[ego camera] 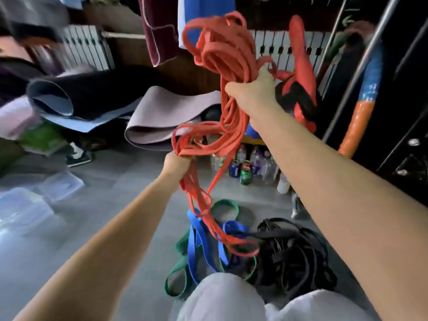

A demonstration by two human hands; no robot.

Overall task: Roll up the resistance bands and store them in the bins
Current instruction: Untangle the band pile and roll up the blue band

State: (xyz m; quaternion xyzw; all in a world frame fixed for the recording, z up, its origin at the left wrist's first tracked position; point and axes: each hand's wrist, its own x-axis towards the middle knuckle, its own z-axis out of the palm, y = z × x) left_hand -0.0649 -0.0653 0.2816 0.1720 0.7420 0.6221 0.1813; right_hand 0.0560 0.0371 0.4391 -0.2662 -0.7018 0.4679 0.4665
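A tangle of thin red resistance bands (217, 49) hangs in the air in front of me. My right hand (254, 89) grips the bunch high up, with loops standing above the fist. Lower and to the left, my left hand (177, 164) grips another part of the same red bands, whose ends trail down to the floor. On the floor lie blue bands (196, 242), green bands (178, 274) and a heap of black bands (291, 249). Clear plastic bins (25, 209) stand on the floor at the left.
Rolled mats (159, 117) lie behind the bands, and several bottles and cans (250, 167) stand on the floor near them. A padded pole (361, 105) leans at the right by a dark rack. My knees in light trousers (222, 297) are at the bottom edge.
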